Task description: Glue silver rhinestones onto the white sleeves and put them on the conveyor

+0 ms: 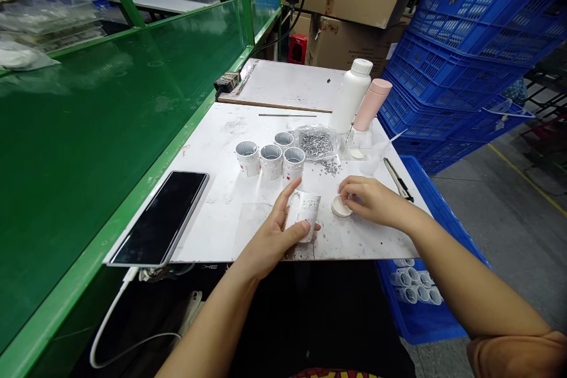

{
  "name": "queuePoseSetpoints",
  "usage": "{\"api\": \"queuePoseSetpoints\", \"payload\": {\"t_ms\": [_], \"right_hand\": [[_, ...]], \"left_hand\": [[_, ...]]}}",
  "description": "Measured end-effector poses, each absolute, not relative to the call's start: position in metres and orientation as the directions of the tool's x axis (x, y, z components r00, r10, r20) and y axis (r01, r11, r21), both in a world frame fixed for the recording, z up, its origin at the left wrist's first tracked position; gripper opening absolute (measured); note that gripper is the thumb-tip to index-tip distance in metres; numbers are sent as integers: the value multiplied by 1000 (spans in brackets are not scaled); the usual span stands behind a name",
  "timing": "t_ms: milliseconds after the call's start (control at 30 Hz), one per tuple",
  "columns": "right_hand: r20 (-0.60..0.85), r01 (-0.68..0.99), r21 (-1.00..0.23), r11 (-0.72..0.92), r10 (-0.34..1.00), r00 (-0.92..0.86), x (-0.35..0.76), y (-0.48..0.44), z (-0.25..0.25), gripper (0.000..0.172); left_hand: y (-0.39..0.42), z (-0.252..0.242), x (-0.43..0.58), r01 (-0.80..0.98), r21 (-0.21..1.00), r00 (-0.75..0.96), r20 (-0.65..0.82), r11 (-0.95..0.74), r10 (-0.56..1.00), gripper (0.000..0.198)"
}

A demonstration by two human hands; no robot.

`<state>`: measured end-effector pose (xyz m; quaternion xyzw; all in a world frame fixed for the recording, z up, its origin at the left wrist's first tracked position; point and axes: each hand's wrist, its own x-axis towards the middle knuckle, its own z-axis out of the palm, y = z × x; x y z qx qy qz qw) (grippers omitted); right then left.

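My left hand is wrapped round a white plastic cylinder with small holes, holding it just above the white board. My right hand rests on the board to its right, fingers pinched at a small round white dish; whether they hold anything is too small to see. Several more grey-white cylinders stand upright in a cluster behind. A clear bag of tiny metal parts lies beside them, with loose bits scattered on the board.
A black phone on a white cable lies at the board's left edge, beside the green bench. A white bottle and a pink bottle stand at the back right. Blue crates are stacked right; a low blue crate holds more cylinders. A pen lies nearby.
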<state>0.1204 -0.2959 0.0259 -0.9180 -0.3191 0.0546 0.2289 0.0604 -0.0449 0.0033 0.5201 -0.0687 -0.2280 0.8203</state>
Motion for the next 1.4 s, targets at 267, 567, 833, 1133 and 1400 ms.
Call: {"api": "queuePoseSetpoints", "payload": {"t_ms": [267,567,833,1133,1400], "right_hand": [[34,565,-430,-704,613,789,121,-295,26,15],[23,568,-422,-706,618,786,122,-296,25,15],[22,567,-420,-708,617,787,122,-296,23,14],[46,584,-421,-694,627,778,123,-296,22,15],[36,588,-416,-694,633,773,125,-297,21,14]], "left_hand": [[-43,5,62,363,867,887,-210,342,-410,86],[-43,3,63,408,784,869,-176,467,-463,86],[-46,4,62,333,816,878,-84,473,-472,93],[-45,2,63,316,833,857,-46,454,-513,90],[-45,3,63,298,846,863,-40,442,-504,90]]}}
